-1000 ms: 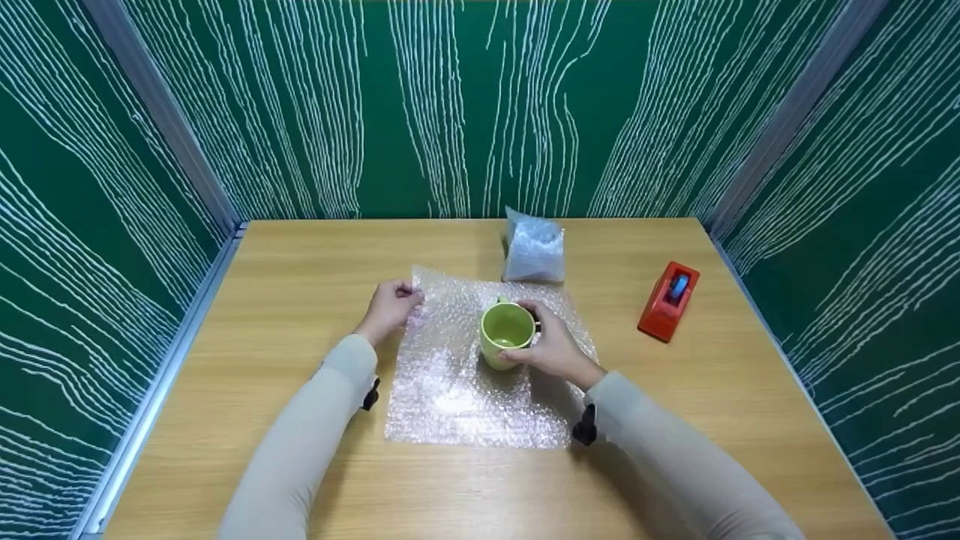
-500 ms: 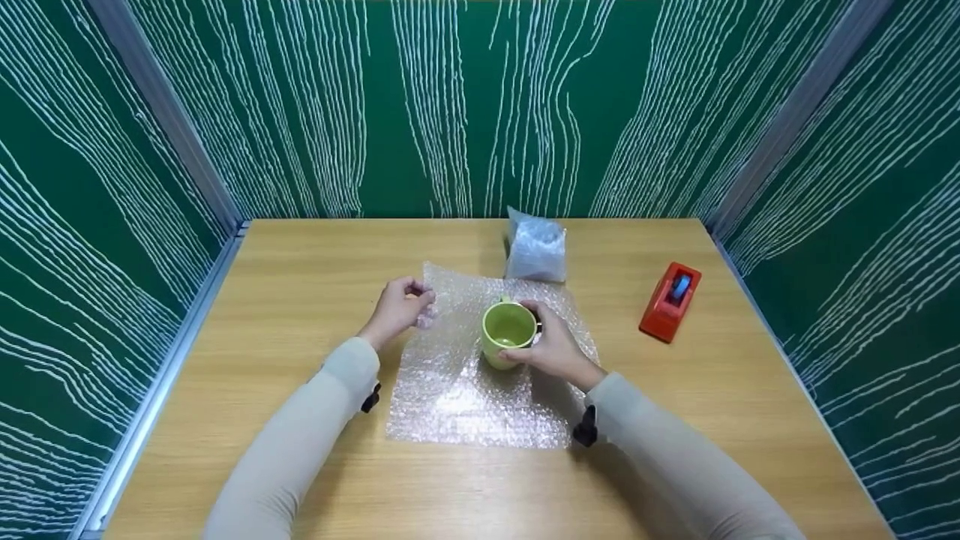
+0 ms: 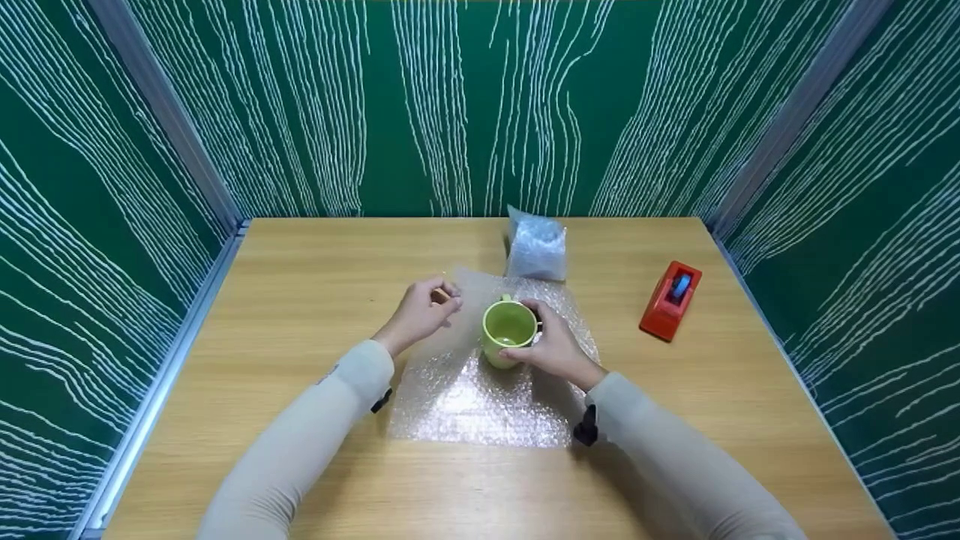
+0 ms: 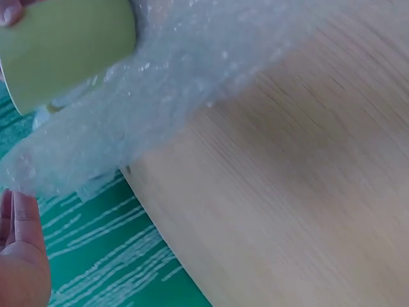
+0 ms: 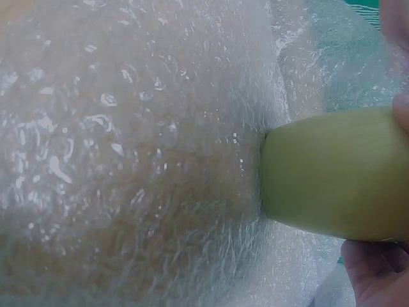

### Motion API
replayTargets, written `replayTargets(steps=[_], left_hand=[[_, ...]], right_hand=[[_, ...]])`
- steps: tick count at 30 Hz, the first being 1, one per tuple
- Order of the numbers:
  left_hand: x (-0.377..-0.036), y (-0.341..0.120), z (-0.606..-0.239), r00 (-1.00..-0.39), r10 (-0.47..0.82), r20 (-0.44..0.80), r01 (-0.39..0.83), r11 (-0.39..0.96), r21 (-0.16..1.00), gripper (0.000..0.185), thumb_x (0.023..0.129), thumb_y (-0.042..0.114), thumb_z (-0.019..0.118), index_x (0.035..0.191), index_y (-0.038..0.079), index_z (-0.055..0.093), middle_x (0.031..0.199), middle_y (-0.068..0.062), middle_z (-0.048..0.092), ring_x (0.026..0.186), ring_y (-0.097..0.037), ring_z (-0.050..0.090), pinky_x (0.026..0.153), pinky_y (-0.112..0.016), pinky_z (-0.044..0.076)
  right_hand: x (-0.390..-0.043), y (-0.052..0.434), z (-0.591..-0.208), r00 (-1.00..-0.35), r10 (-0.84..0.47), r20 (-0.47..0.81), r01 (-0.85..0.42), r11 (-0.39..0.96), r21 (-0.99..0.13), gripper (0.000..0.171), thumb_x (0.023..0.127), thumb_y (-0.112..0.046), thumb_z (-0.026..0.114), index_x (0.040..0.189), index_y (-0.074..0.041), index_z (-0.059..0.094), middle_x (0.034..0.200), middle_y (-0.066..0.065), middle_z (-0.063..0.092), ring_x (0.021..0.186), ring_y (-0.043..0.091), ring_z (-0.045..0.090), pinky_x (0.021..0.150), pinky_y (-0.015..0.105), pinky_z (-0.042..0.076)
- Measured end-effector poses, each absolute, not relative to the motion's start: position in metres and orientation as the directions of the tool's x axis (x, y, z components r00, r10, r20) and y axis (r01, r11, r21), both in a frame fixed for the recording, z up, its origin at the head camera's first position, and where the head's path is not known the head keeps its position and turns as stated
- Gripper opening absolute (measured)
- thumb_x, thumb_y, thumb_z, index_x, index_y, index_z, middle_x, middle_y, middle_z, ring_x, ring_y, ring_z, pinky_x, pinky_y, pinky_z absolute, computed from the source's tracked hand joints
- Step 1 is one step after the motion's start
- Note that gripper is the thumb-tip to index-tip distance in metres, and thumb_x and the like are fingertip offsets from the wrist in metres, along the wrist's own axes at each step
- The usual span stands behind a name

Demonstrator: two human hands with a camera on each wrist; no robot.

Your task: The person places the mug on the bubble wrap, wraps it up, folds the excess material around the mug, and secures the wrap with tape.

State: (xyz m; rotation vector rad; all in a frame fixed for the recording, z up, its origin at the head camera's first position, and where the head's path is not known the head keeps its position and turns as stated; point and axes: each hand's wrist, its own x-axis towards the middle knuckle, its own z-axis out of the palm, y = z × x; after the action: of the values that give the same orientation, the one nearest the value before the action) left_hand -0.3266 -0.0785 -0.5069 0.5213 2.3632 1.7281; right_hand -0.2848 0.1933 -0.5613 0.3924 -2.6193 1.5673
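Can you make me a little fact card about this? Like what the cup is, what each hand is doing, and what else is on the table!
Cup: green mug, upright on the bubble wrap
Right hand: grips the mug's side
Left hand: holds up the left edge of the bubble wrap
Far side of the sheet: wrapped bundle, contents unclear
Right side: red tape dispenser with a blue roll
Table: wood-patterned

A rectangular, light-brown wood-grain tabletop (image 3: 292, 262) bears a clear bubble-wrap sheet (image 3: 480, 412), lifted along its left side. Near the back edge stands a bubble-wrapped bundle (image 3: 537, 253); a red tape dispenser (image 3: 663, 311) lies right.
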Motion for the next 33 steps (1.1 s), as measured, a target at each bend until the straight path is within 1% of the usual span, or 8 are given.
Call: replayTargets(steps=[4,8,11,22,24,27,30,33], left_hand=[[-0.32,-0.07,-0.505,-0.907,0.408,0.105,0.243,0.303,0.921,0.006,0.106,0.006,0.067,0.107,0.001,0.069,0.111,-0.016,0.073,0.095,-0.025,0.072,0.075,-0.029,0.065],[-0.312,-0.062,-0.505,-0.883,0.443,0.152,0.322,0.339,0.884,0.006,0.104,0.005,0.068,0.106,0.0,0.07,0.108,-0.017,0.076,0.1,-0.032,0.073,0.083,-0.03,0.064],[-0.308,-0.056,-0.505,-0.867,0.467,0.172,0.359,0.348,0.866,0.005,0.103,0.005,0.069,0.104,0.0,0.069,0.109,-0.017,0.076,0.102,-0.03,0.073,0.089,-0.033,0.064],[-0.301,-0.048,-0.511,-0.81,0.552,0.2,0.43,0.327,0.841,0.018,0.1,0.001,0.072,0.115,-0.009,0.072,0.116,-0.025,0.075,0.103,-0.034,0.072,0.093,-0.043,0.065],[-0.299,-0.048,-0.511,-0.801,0.564,0.199,0.446,0.34,0.828,0.019,0.1,0.001,0.072,0.116,-0.007,0.073,0.117,-0.022,0.074,0.1,-0.03,0.071,0.091,-0.04,0.065],[-0.296,-0.048,-0.511,-0.796,0.575,0.19,0.462,0.373,0.805,0.021,0.1,0.002,0.072,0.12,-0.003,0.075,0.118,-0.017,0.074,0.096,-0.022,0.068,0.086,-0.032,0.062],[-0.295,-0.049,-0.512,-0.785,0.589,0.191,0.487,0.395,0.779,0.025,0.1,0.003,0.072,0.125,-0.001,0.076,0.119,-0.014,0.074,0.092,-0.018,0.065,0.081,-0.026,0.059],[-0.293,-0.049,-0.512,-0.769,0.611,0.189,0.516,0.417,0.748,0.03,0.1,0.004,0.072,0.13,0.002,0.076,0.121,-0.013,0.074,0.091,-0.016,0.064,0.079,-0.026,0.058]], right_hand=[[-0.285,0.193,-0.561,-0.965,-0.187,0.182,-0.248,0.439,-0.863,0.096,0.072,-0.016,0.102,0.15,0.007,0.051,0.138,0.025,0.068,0.126,0.042,0.066,0.11,0.059,0.056],[-0.285,0.193,-0.561,-0.965,-0.188,0.185,-0.251,0.439,-0.863,0.096,0.071,-0.015,0.102,0.15,0.007,0.052,0.138,0.024,0.068,0.127,0.041,0.066,0.113,0.057,0.055],[-0.285,0.193,-0.561,-0.964,-0.187,0.187,-0.252,0.437,-0.863,0.096,0.07,-0.014,0.102,0.15,0.006,0.052,0.139,0.024,0.068,0.127,0.041,0.066,0.114,0.056,0.054],[-0.286,0.198,-0.554,-0.96,-0.253,0.119,-0.223,0.437,-0.871,0.102,0.078,-0.02,0.098,0.158,0.009,0.043,0.149,0.027,0.06,0.13,0.043,0.064,0.115,0.057,0.053],[-0.288,0.2,-0.549,-0.959,-0.26,0.114,-0.222,0.433,-0.874,0.094,0.084,-0.022,0.094,0.157,0.009,0.043,0.15,0.028,0.06,0.131,0.043,0.063,0.115,0.057,0.053],[-0.292,0.2,-0.54,-0.963,-0.237,0.128,-0.22,0.419,-0.881,0.07,0.094,-0.021,0.084,0.15,0.008,0.054,0.145,0.027,0.064,0.129,0.043,0.064,0.113,0.057,0.054],[-0.298,0.196,-0.527,-0.966,-0.194,0.172,-0.24,0.416,-0.877,0.041,0.101,-0.02,0.075,0.13,0.008,0.069,0.129,0.026,0.072,0.119,0.04,0.069,0.108,0.053,0.058],[-0.304,0.191,-0.514,-0.972,-0.138,0.19,-0.232,0.438,-0.869,0.028,0.104,-0.023,0.071,0.107,0.004,0.076,0.108,0.021,0.077,0.103,0.031,0.072,0.097,0.042,0.061]])
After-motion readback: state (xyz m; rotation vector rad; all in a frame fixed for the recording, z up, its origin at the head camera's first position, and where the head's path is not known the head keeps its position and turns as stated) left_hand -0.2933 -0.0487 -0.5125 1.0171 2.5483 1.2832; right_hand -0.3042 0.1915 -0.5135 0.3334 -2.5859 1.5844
